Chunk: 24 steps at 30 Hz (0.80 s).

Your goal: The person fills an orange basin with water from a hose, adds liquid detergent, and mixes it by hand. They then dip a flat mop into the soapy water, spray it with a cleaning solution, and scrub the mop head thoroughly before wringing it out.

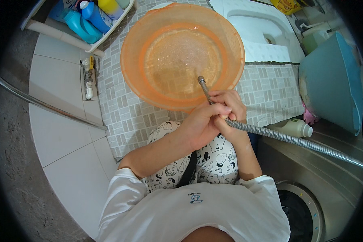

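Note:
A flexible metal shower hose runs in from the right and passes through both my hands. My right hand is wrapped around it near the end. My left hand clasps it too, pressed against the right one with its thumb lying across. Past my fingers, the bare hose end points over a large orange plastic basin. Water covers the basin's bottom, and its surface is rippled and bubbly beneath the hose end. Parts of both palms are hidden where the hands overlap.
A white squat toilet adjoins the tiled floor. At right stand a blue tub, a pale bottle and a washing machine. A rack holds several detergent bottles. A metal rail juts in at left.

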{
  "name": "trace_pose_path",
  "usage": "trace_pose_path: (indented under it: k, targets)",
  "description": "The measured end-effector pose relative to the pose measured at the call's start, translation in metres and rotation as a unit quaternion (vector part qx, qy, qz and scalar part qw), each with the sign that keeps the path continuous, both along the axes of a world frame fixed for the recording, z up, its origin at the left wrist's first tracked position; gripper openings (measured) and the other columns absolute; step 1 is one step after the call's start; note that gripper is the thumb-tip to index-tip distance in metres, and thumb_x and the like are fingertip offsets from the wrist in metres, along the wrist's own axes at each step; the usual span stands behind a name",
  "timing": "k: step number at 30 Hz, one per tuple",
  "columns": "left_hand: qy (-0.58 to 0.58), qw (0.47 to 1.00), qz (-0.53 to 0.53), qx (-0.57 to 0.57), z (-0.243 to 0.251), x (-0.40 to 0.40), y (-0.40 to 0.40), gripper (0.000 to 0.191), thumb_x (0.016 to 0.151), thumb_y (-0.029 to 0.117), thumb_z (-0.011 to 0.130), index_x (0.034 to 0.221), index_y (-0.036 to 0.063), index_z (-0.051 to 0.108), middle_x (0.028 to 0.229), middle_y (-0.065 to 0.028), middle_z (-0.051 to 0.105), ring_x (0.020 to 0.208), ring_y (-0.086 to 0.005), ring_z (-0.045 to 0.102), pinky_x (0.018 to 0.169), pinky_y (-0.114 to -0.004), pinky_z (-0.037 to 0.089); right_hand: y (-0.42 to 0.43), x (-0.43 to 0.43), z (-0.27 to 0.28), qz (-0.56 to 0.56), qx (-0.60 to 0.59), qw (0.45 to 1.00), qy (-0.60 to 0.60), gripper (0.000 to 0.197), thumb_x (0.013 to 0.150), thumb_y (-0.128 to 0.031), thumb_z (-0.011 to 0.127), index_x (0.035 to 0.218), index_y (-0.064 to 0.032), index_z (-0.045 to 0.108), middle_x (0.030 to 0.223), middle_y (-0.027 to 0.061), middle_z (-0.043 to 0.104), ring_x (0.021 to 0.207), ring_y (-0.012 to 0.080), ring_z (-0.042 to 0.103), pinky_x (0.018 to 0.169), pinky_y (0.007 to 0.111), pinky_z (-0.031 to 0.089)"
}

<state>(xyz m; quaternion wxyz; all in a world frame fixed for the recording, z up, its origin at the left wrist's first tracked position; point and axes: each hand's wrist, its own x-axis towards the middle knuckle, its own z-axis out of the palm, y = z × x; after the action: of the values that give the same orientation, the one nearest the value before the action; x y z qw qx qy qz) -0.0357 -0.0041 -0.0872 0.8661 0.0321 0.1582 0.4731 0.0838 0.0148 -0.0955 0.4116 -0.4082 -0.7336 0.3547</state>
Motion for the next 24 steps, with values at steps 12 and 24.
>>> trace_pose_path:
  k: [12,24]
  targets:
    - [0.023,0.999,0.006,-0.028,-0.0026,0.0004,-0.0011,0.013,0.081,0.001,0.051,0.094,0.0034,0.051,0.082,-0.0057,0.056,0.078,-0.0126,0.057,0.072,-0.025,0.047,0.0016,0.0004,-0.0014,0.011,0.003,1.000,-0.004,0.026,0.058,-0.004,0.059,0.083,0.0009,0.057,0.092,0.0142,0.062,0.088,0.0302,0.055,0.076,0.034,0.045]
    - [0.023,1.000,0.004,-0.020,0.0010,-0.0003,-0.0026,0.021,0.079,0.001,0.052,0.099,0.0031,0.049,0.089,-0.0044,0.053,0.084,-0.0126,0.053,0.075,-0.025,0.045,0.0012,0.0005,0.0005,0.014,0.027,0.999,-0.022,0.028,0.056,-0.005,0.060,0.083,0.0005,0.056,0.091,0.0131,0.062,0.088,0.0307,0.055,0.076,0.035,0.045]
